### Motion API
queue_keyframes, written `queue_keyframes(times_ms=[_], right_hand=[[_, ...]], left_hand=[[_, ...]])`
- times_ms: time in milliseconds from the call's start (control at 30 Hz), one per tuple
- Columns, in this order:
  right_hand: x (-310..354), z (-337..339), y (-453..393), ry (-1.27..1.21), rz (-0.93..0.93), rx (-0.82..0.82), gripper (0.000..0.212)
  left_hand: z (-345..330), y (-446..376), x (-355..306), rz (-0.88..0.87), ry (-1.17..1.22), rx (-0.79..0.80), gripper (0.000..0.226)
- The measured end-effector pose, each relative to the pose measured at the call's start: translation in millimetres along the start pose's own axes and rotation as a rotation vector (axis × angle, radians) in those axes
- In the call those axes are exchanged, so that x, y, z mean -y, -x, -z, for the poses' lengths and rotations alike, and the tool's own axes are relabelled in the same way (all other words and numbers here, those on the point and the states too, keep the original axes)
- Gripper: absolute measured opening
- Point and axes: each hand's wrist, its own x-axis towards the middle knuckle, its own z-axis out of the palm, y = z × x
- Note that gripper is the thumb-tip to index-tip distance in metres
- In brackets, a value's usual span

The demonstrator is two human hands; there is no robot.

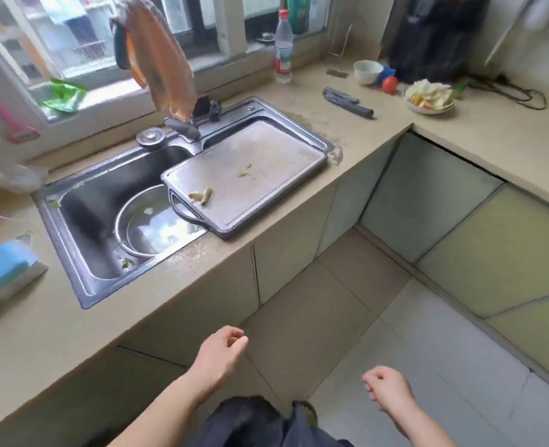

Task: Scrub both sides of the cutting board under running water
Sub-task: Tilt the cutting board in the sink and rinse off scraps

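Well beyond both hands, the cutting board (247,175) lay flat across the sink (73,253), bearing food scraps. Left hand (221,353) and right hand (387,387) hung loosely curled, holding nothing.

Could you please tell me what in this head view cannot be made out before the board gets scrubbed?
- Tap spout: mostly hidden by the hanging cloth; whether water runs cannot be told.
- Board underside: faces down, unseen.
- Right basin: covered by the board.
- Bowl: its right part is under the board.
- Sponge: blurred near the left edge.
- Bottle label: too small to read.
- Left hand, right hand: loosely curled, holding nothing.
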Motion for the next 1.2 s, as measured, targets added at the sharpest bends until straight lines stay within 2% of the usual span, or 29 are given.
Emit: queue_keyframes(times_ms=[167, 300, 400, 500, 633, 667, 733, 767, 867, 967, 1200], right_hand=[[115, -7, -51, -0.100, 0.197, 0.119, 0.014], [215, -15, -88, -0.151, 0.360, 0.115, 0.016], [276, -17, -105, -0.185, 0.448, 0.086, 0.016], [325, -13, -120, -0.205, 0.505, 0.059, 0.019], [374, -5, -145, -0.246, 0.555, -0.031, 0.018], [384, -1, -153, -0.233, 0.578, -0.065, 0.017], [403, 7, -168, -0.187, 0.625, -0.088, 0.017], [413, 10, -177, -0.147, 0.647, -0.079, 0.021], [448, 17, -211, 0.054, 0.689, -0.061, 0.038], [482, 20, -247, 0.228, 0.674, -0.040, 0.049], [538, 11, -300, 0.519, 0.783, 0.013, 0.052]], left_hand=[[45, -36, -34, 0.017, 0.185, -0.234, 0.016], [86, -84, -45, 0.047, 0.335, -0.391, 0.015], [114, -127, -56, 0.062, 0.327, -0.462, 0.015], [132, -166, -63, 0.150, 0.347, -0.505, 0.019], [146, -211, -63, 0.313, 0.367, -0.565, 0.037], [149, -220, -63, 0.364, 0.406, -0.585, 0.032], [153, -236, -68, 0.447, 0.594, -0.606, 0.008], [153, -244, -70, 0.488, 0.680, -0.601, 0.006], [150, -263, -70, 0.601, 0.814, -0.632, 0.014], [148, -276, -69, 0.677, 0.843, -0.697, 0.012], [145, -284, -78, 0.779, 0.916, -0.849, 0.014]])
